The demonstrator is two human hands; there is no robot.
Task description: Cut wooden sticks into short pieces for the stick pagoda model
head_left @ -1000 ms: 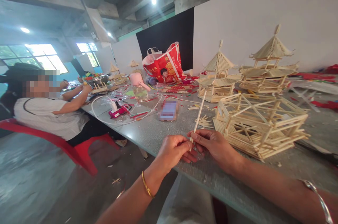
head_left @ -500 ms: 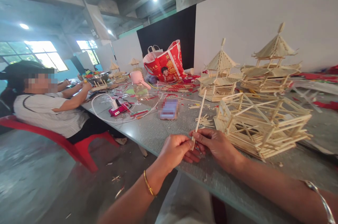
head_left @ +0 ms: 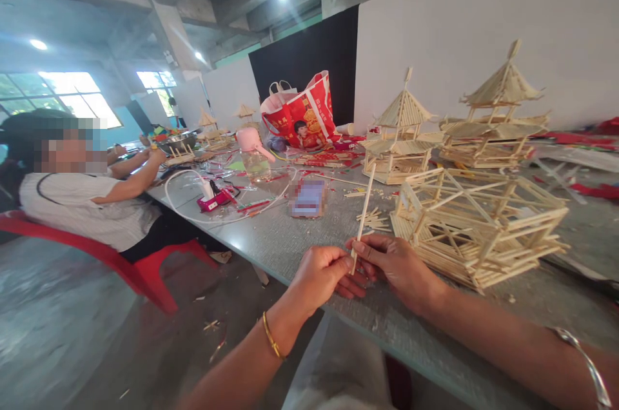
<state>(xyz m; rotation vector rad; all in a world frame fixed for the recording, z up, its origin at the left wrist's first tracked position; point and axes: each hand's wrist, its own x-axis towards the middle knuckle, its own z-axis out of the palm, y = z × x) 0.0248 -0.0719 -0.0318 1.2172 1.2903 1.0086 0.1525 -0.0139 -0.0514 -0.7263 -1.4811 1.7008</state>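
Note:
A thin wooden stick [head_left: 366,207] stands nearly upright, its lower end pinched between the fingers of both my hands. My left hand [head_left: 322,276] closes on it near the bottom, and my right hand [head_left: 394,265] grips it slightly higher from the other side. Both are just over the table's near edge. Right of my right hand sits an open wooden stick frame [head_left: 478,223], many-sided, with crossed sticks on top. Several short loose sticks [head_left: 372,219] lie behind my hands.
Two pagoda models [head_left: 400,129] [head_left: 505,107] stand behind the frame. A phone [head_left: 308,198], a pink-topped jug [head_left: 254,152], a red bag [head_left: 302,115] and a power strip with a white cable [head_left: 213,202] are on the table [head_left: 271,249]. Another person [head_left: 87,197] sits at left on a red chair.
Both hands keep their hold on the stick with hardly any motion. The view has shifted very slightly, so the surroundings sit a little further left.

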